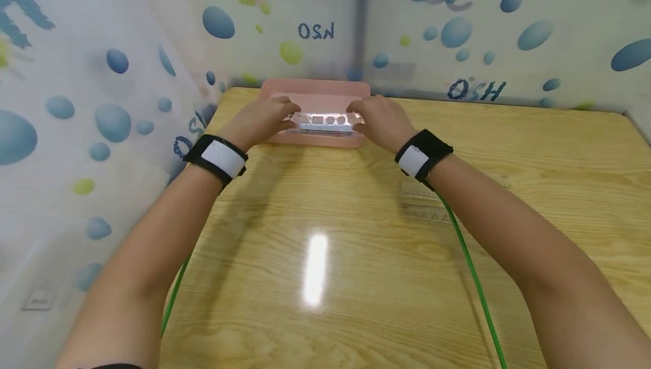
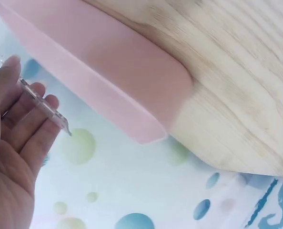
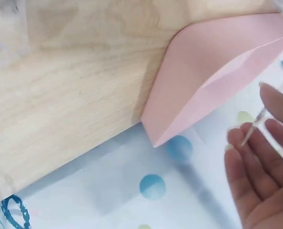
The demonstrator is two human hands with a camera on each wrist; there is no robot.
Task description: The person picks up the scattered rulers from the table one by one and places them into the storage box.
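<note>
While each grip (image 1: 261,120) (image 1: 383,123) partly covers it, clear ruler (image 1: 325,126), edges indistinct

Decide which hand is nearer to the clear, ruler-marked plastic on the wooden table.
Right. At the pink rectangular tray, the right hand is beyond the clear plastic and left of it; the left hand is farther left.

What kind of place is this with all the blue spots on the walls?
Probably an indoor room with a work table; home or school, I can't tell. The clues are spotted walls meeting in a corner, a wooden table close to them, and a pink tray on it.
</note>
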